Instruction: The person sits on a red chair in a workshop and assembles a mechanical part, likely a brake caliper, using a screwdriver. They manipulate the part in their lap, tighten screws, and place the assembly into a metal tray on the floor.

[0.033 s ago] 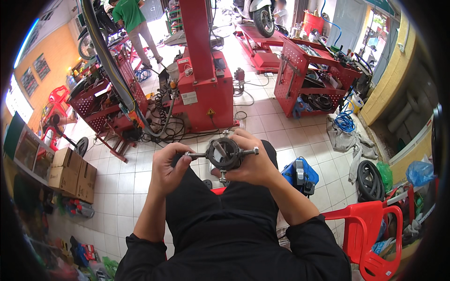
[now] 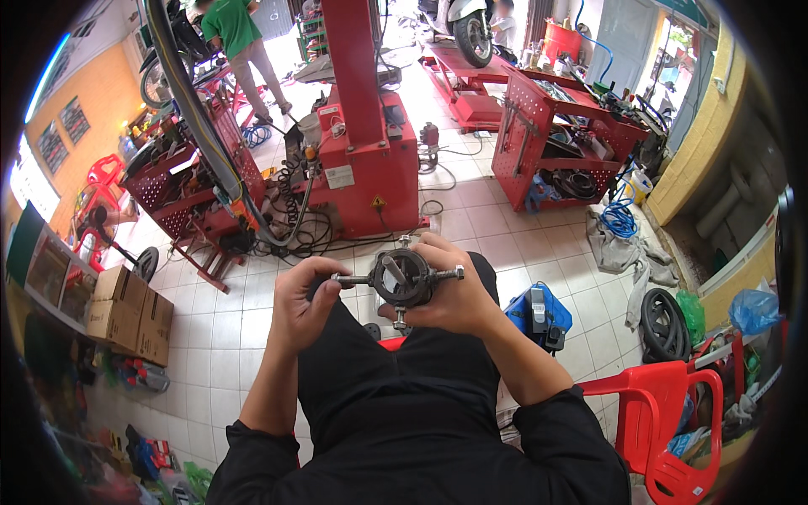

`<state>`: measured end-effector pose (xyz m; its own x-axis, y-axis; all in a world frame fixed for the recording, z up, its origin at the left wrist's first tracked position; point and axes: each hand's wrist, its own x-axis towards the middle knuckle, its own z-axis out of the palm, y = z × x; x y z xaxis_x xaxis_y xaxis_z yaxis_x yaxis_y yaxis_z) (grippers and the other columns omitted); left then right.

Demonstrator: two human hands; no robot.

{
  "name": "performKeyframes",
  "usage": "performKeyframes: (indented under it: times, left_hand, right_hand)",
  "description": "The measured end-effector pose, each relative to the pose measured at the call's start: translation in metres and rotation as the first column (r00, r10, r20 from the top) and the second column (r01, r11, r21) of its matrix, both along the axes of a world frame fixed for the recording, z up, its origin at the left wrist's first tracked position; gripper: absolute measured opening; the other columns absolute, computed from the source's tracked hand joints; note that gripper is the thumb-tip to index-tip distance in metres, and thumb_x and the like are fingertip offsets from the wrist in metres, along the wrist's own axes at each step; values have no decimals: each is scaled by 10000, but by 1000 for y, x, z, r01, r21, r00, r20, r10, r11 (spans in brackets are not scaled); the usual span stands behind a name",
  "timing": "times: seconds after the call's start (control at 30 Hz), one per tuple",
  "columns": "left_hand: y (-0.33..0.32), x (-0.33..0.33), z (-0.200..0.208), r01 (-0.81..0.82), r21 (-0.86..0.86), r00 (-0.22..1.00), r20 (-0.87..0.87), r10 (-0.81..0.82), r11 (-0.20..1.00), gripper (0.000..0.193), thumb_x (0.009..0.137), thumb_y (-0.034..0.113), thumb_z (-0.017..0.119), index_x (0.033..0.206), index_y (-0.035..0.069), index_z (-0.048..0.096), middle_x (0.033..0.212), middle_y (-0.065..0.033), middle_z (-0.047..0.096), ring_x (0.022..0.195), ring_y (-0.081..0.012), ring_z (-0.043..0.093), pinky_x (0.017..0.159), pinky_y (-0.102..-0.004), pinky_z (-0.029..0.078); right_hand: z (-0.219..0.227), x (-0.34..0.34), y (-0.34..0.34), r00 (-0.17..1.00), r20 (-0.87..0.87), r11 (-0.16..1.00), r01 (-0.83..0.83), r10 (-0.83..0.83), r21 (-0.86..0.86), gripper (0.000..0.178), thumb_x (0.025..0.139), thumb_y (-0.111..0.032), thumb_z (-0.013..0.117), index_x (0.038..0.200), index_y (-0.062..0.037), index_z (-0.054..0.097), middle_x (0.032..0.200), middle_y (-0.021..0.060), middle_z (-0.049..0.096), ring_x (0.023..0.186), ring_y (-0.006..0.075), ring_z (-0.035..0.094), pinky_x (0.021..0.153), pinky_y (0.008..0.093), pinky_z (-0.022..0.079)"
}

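Over my lap I hold a dark metal ring (image 2: 406,299) with several bolts sticking out of its rim. My right hand (image 2: 463,295) is closed around its right side, fingers above and thumb below. Between thumb and fingers of my left hand (image 2: 301,301) is the end of the left bolt (image 2: 353,279). Another bolt (image 2: 400,318) points down toward me, and one points away. A grey rod-like piece (image 2: 393,268) shows inside the ring's opening; how it is attached I cannot tell.
Ahead stands a red lift post on its base (image 2: 370,185). Red tool carts (image 2: 547,135) flank it, with cables on the tiles. A blue bag (image 2: 539,311) and a red chair (image 2: 656,404) are to my right, cardboard boxes (image 2: 126,311) to my left. A person in green (image 2: 240,34) stands far left.
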<state>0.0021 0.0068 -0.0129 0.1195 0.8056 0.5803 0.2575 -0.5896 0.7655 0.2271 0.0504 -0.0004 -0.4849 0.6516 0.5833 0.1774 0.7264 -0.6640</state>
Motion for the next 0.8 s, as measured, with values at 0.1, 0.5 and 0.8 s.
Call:
performKeyframes:
  times: [0.1, 0.5, 0.8]
  left_hand:
    - [1, 10, -2, -24, 144, 997, 78, 12, 989, 198, 801, 67, 625, 978, -7, 574, 855, -67, 612, 785, -119, 570, 710, -242, 435]
    - [6, 3, -5, 43, 176, 996, 73, -56, 984, 215, 787, 68, 662, 967, -23, 590, 853, -96, 621, 808, -142, 595, 732, -253, 449]
    - [1, 5, 0, 24, 60, 990, 137, -32, 998, 205, 756, 13, 671, 948, -18, 606, 817, -86, 620, 766, -140, 585, 701, -252, 451]
  right_hand:
    - [1, 0, 0, 1000, 3, 1000, -4, 4, 14, 509, 520, -256, 860, 905, -39, 606, 786, 83, 536, 738, 246, 540, 643, 352, 446]
    - [0, 1, 1, 1000, -15, 1000, -7, 8, 30, 486, 524, -235, 856, 893, -35, 611, 775, 77, 531, 725, 231, 532, 628, 336, 438]
    - [3, 0, -1, 1000, -20, 1000, -8, 9, 17, 464, 522, -209, 850, 880, -32, 615, 778, 71, 530, 704, 217, 525, 628, 321, 434]
